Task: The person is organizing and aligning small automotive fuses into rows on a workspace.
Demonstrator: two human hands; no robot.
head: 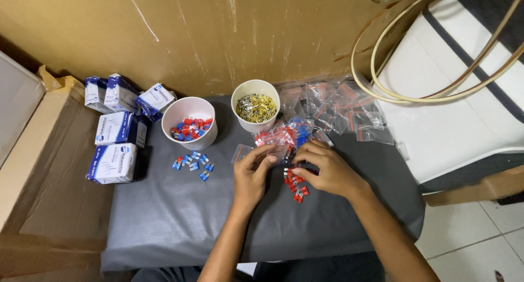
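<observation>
My left hand (252, 175) pinches a small clear plastic bag (243, 151) by its edge over the grey mat (180, 216). My right hand (326, 167) is curled, fingertips closed on a small red part beside a little heap of red parts (296, 188) on the mat. Just beyond my fingers lies a pile of filled small bags with red and blue parts (286, 133).
Two white cups stand at the back: one with red and blue parts (189, 123), one with yellow and metal pieces (255, 105). Loose blue parts (194, 164) lie left of my hands. Blue-and-white boxes (116, 129) are stacked at left, bagged parts (338, 110) at right, cardboard far left.
</observation>
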